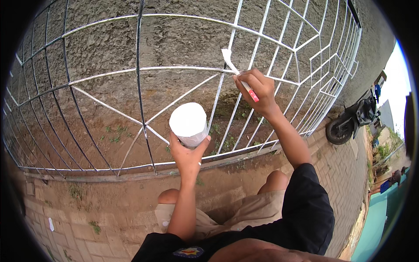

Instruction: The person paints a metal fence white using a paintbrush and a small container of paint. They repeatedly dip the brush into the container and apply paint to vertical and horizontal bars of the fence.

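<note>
My left hand (187,160) is wrapped round a cup-like container (194,139) full of white paint, held upright in front of the metal grille (183,68). A white drop marks that hand near the thumb. In my right hand (260,91) is a paintbrush (232,65), its handle tipped with red. White paint coats the bristles, which point up and to the left, beside a slanting bar and the middle crossbar. Whether they touch the metal cannot be told. Bars on the right are white; several uprights on the left, such as the black bar (138,52), are dark.
Behind the grille stands a rough grey wall (100,48), with soil and small weeds at its foot. Brick paving (323,187) runs along the front and right. A parked motorcycle (351,120) stands at the right. My knees are bent close to the grille.
</note>
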The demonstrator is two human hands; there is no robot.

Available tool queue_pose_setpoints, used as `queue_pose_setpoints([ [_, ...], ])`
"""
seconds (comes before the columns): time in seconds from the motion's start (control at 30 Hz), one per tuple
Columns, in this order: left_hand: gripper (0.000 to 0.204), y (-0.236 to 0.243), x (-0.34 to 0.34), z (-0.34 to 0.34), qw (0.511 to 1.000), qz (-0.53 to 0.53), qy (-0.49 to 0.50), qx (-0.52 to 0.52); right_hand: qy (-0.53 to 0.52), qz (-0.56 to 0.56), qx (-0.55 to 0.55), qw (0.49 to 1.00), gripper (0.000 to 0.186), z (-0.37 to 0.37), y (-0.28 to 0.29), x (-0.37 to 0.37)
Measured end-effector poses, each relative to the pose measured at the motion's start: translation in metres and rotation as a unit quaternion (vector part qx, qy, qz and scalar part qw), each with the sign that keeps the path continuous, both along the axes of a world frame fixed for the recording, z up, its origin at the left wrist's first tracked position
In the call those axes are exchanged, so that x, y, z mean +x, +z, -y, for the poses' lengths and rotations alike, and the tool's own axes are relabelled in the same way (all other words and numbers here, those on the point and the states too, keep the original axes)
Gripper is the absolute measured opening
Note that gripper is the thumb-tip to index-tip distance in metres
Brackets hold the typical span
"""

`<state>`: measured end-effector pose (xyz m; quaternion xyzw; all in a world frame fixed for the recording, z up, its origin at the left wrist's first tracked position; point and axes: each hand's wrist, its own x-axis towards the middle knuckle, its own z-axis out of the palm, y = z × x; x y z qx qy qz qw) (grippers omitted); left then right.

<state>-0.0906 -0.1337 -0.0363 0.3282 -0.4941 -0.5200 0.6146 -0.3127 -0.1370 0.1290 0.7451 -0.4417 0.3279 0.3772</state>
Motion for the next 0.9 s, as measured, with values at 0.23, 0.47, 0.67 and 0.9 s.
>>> queue_pose_setpoints([
  [0.23,0.071,0.005,-0.004,-0.005,1.000,0.000,-0.015,0.008,-0.041,0.156,-0.045,0.986,0.015,-0.004,0.025,-0.010],
  [0.47,0.071,-0.002,0.001,0.001,1.000,-0.025,0.005,0.006,0.003,0.042,0.036,0.998,0.014,-0.007,-0.004,0.007],
  [0.67,0.069,0.003,0.003,-0.004,1.000,0.001,0.000,0.006,0.001,0.172,0.027,0.985,0.014,-0.012,0.005,-0.003],
  [0.9,0.072,0.003,0.005,0.000,1.000,0.002,0.013,-0.004,-0.008,0.257,0.076,0.963,0.018,-0.014,0.023,-0.025],
])
